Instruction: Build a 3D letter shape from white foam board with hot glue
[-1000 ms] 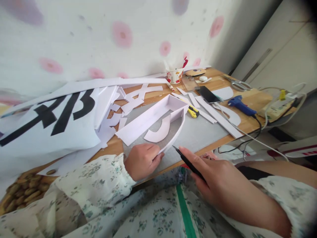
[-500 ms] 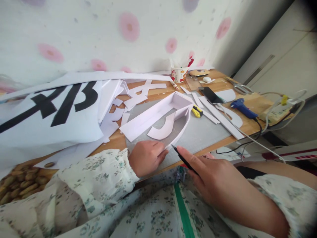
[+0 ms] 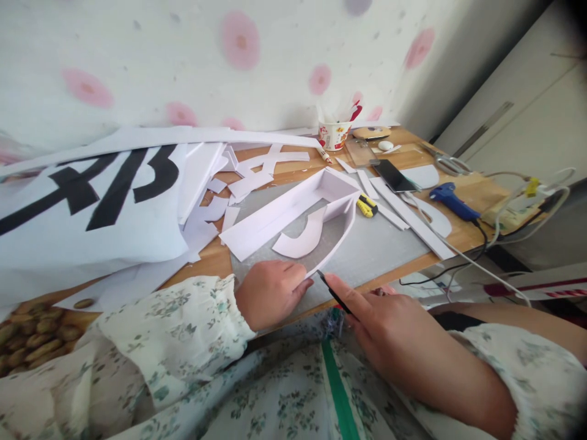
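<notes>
A white foam-board form (image 3: 275, 214) with upright walls stands on a grey cutting mat (image 3: 385, 244). Its curved side strip (image 3: 338, 245) runs toward me, and my left hand (image 3: 270, 293) pinches the near end between thumb and fingers. Close to that end, my right hand (image 3: 394, 327) grips a slim black craft knife (image 3: 335, 293), forefinger laid along its top and tip pointing at the strip. Whether the tip touches the board I cannot tell. A flat hook-shaped white piece (image 3: 302, 238) lies inside the form. Just beyond the curve rests a yellow-and-black utility knife (image 3: 367, 206).
White offcuts (image 3: 250, 184) and a sheet with black lettering (image 3: 151, 238) cover the left side. At right lie a phone (image 3: 393, 176), long strips, a blue glue gun (image 3: 452, 198) with cords, and scissors (image 3: 444, 160). A paper cup (image 3: 334, 135) stands behind; peanuts (image 3: 36, 339) sit at lower left.
The craft knife's tip has shifted very slightly down, still beside the strip's near end. My left hand keeps its pinch. The view has tilted a little.
</notes>
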A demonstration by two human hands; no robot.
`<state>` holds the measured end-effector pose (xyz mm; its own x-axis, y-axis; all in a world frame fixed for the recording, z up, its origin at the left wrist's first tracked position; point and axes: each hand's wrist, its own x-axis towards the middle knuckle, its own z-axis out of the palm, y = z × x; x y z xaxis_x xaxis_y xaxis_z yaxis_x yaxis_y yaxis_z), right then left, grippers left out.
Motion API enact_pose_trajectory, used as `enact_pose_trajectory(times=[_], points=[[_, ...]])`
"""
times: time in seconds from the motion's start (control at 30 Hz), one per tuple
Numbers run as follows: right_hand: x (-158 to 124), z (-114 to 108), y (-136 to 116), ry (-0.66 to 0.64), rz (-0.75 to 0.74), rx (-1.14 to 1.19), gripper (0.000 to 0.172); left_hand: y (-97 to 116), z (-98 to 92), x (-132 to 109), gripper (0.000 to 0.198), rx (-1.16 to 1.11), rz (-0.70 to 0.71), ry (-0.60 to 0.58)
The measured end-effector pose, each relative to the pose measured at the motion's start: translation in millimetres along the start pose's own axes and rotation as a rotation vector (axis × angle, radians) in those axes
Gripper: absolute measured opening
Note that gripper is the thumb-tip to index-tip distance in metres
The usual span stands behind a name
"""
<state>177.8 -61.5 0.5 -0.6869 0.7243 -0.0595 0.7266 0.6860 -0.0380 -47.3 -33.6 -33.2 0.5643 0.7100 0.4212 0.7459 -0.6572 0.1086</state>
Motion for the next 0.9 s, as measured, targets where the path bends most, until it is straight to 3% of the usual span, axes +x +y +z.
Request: enact_pose_trajectory(times=[0.17,0.7,0.9], points=[[5.1,8.7,0.8,-0.058,-0.017,-0.002,0.07,-0.2,-0.9,0.2,0.044,-0.011,-0.004,-0.013],[13.6,7.4,0.2,-0.137,0.03,0.044,0.066,-1.3,-0.7,-0.7,0.038,-0.043,-0.022,-0.022],[14.0,7.3,2.5,-0.152,0.048,0.112,0.062,2.8,-5.1,-1.7,0.038,-0.067,-0.049,0.064]])
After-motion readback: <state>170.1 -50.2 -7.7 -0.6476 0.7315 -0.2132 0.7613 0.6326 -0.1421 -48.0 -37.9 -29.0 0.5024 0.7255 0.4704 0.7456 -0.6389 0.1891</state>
